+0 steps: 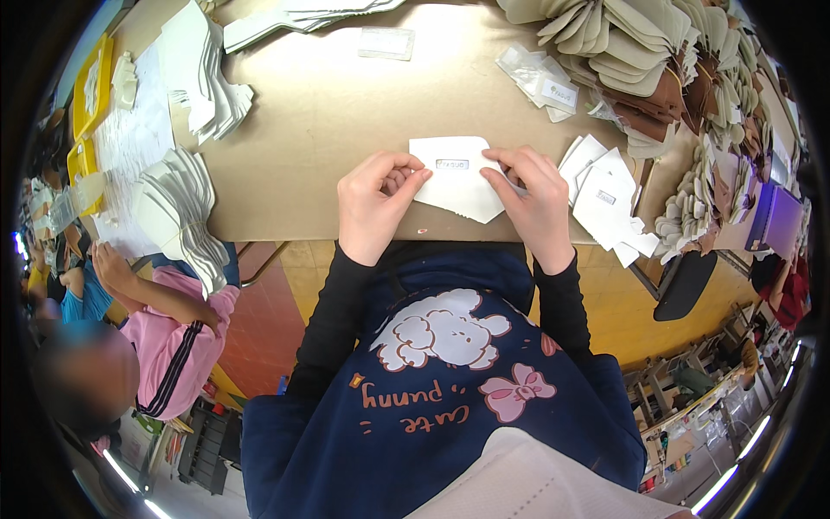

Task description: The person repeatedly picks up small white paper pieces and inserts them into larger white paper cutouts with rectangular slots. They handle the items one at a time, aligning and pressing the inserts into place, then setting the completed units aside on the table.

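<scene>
A white cut piece [458,195] with a small rectangular label [452,165] on its face is held above the tan tabletop, close to the front edge. My left hand [378,195] pinches its left edge between thumb and forefinger, the other fingers curled in. On the opposite side, my right hand [532,192] grips the right edge with the thumb and fingertips. Just right of that hand lies a loose pile of similar white pieces [605,201], the top one bearing the same kind of label.
Stacks of white pieces [177,203] line the table's left side. Beige and brown pieces [622,52] are heaped at the back right, beside clear plastic bags of labels [540,82]. A flat packet [386,43] lies at the back. Another person in pink [177,329] sits at left.
</scene>
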